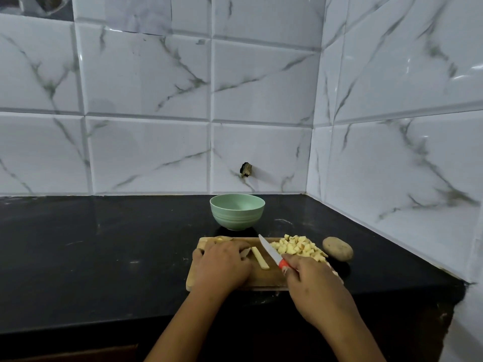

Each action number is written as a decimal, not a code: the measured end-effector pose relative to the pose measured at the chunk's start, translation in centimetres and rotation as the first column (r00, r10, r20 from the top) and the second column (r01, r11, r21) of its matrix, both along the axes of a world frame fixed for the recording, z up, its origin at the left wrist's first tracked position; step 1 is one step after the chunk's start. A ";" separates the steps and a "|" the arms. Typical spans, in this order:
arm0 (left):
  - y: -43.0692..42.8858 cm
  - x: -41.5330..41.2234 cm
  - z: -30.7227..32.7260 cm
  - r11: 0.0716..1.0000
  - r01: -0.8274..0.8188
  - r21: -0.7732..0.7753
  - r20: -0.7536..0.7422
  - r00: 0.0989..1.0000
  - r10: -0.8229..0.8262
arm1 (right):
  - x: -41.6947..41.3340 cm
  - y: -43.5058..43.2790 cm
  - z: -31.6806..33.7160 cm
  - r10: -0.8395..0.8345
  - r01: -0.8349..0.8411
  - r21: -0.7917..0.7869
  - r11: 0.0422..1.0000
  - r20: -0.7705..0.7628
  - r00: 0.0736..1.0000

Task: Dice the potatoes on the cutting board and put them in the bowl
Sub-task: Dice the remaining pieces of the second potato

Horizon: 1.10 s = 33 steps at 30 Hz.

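Note:
A wooden cutting board (264,278) lies on the black counter. My left hand (222,262) rests on its left part, covering potato pieces; one piece (245,252) peeks out by my fingers. A single potato strip (260,257) lies just to the right of that hand. My right hand (311,280) grips the red handle of a knife (271,251), whose white blade points up-left over the board. A heap of diced potato (298,247) sits on the board's far right. A pale green bowl (237,212) stands behind the board and looks empty.
A whole unpeeled potato (337,248) lies on the counter right of the board. Tiled walls (392,165) close the back and right side, meeting in a corner. The counter's front edge runs below my forearms.

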State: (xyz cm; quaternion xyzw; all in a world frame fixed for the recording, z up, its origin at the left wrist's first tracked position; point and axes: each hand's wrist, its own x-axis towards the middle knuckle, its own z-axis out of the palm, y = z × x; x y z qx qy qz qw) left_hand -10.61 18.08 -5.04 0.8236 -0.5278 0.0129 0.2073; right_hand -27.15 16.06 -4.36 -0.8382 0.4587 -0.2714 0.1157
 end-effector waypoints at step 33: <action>1.6 2.0 -0.3 0.953 0.206 -0.224 -0.064 0.972 -0.225 | -1.1 0.0 -1.3 0.052 -0.047 -0.050 0.998 0.107 0.993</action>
